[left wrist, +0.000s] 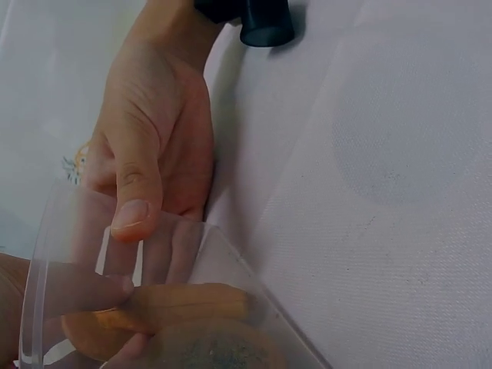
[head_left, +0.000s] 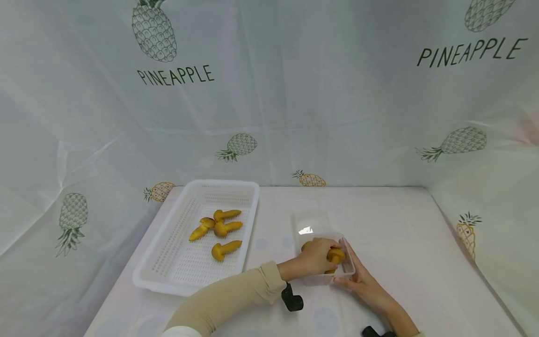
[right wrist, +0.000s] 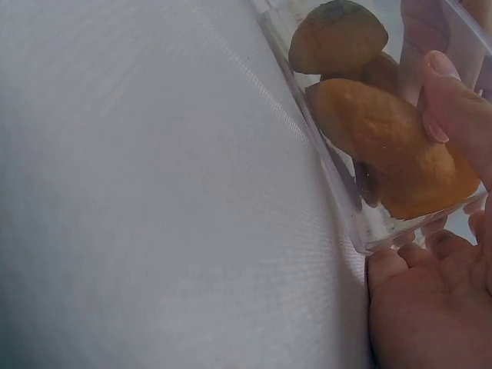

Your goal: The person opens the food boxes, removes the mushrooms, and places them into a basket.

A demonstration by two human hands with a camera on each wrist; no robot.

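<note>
My left hand [head_left: 313, 259] reaches down into a clear plastic box [head_left: 349, 267]. Its fingers pinch a yellow-brown mushroom [left wrist: 184, 304] by the stem, visible through the box wall in the left wrist view. Other mushrooms [right wrist: 338, 34] lie inside, partly hidden by the hand. At the box's right end, my right hand [head_left: 365, 284] holds the wall. Its thumb [left wrist: 132, 207] lies against the near side, with the fingers around the end. A hinged-looking clear lid [head_left: 311, 221] stands away at the back.
Left of the box is a white perforated basket [head_left: 147, 281] with several yellow mushrooms [head_left: 225, 250] lying apart or touching. Both stand on a pale spotted tablecloth [head_left: 421, 243]. A pineapple-print sheet [head_left: 273, 93] hangs behind and along the sides.
</note>
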